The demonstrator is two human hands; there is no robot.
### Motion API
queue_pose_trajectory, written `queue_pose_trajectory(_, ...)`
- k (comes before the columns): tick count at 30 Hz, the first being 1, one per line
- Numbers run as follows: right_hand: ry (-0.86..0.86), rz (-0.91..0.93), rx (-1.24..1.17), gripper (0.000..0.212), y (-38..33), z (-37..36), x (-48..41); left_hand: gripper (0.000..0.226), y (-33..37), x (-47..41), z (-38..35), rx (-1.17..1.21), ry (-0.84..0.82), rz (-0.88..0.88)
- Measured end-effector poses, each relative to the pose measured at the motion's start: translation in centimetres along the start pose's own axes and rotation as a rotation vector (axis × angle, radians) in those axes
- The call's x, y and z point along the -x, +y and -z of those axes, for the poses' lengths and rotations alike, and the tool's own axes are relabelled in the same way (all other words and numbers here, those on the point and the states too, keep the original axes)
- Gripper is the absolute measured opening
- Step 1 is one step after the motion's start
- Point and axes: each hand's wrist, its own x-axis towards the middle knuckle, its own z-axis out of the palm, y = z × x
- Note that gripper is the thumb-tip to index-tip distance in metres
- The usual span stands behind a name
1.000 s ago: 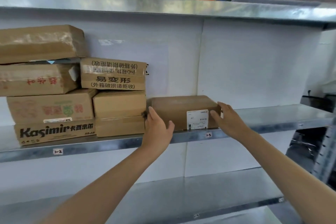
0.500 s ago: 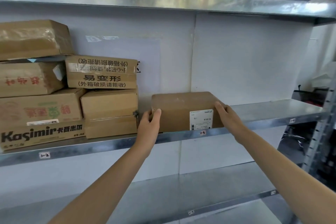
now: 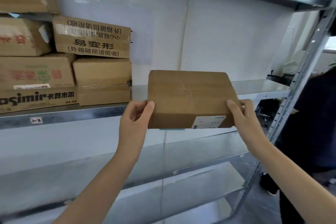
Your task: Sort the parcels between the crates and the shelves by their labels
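Observation:
A flat brown cardboard parcel (image 3: 190, 96) with a white label (image 3: 208, 122) on its near face is held in the air in front of the middle metal shelf (image 3: 76, 114). My left hand (image 3: 135, 118) grips its left edge, thumb on top. My right hand (image 3: 242, 114) grips its right edge the same way. The parcel tilts so its top faces me, and its near edge hangs below the shelf's front lip.
Several stacked cardboard boxes (image 3: 101, 78) fill the shelf's left part, above a tag reading 1-2 (image 3: 36, 120). Lower shelves (image 3: 181, 165) lie beneath. A steel upright (image 3: 298, 85) stands at right, with a person in dark clothes (image 3: 312, 123) beyond it.
The parcel stood on the shelf with my hands at its sides; both hands now grip it and have pulled it off the shelf toward me.

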Motion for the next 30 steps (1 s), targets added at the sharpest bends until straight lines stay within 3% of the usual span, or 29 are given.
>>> queue_pose_trajectory(7, -0.107, -0.074, 0.091, 0.028, 1.3, -2.3, 6.6, 0.023, -1.6, 4.5, 5.4, -0.043, 0.108, 0.1)
queue_pose_trajectory(10, -0.177, -0.103, 0.112, 0.039, 1.5, -3.6, 8.7, 0.017, -1.3, 6.2, 8.0, -0.08, 0.125, 0.084)
queue_pose_trajectory(12, -0.208, -0.085, 0.105, 0.039, 1.4, -4.5, 10.0, 0.01, -1.0, 7.2, 10.0, -0.1, 0.121, 0.066)
queue_pose_trajectory(17, -0.315, 0.017, 0.061, 0.03, 0.3, -6.9, 12.9, 0.025, -0.4, 9.8, 14.6, -0.181, 0.098, 0.026)
queue_pose_trajectory(22, -0.374, 0.08, 0.114, 0.044, -1.0, -9.4, 14.7, 0.031, 0.8, 12.4, 19.2, -0.22, 0.113, -0.036)
queue_pose_trajectory(30, -0.507, 0.188, 0.007, 0.023, -3.0, -14.4, 17.8, 0.03, 2.6, 15.8, 26.0, -0.318, 0.394, -0.005)
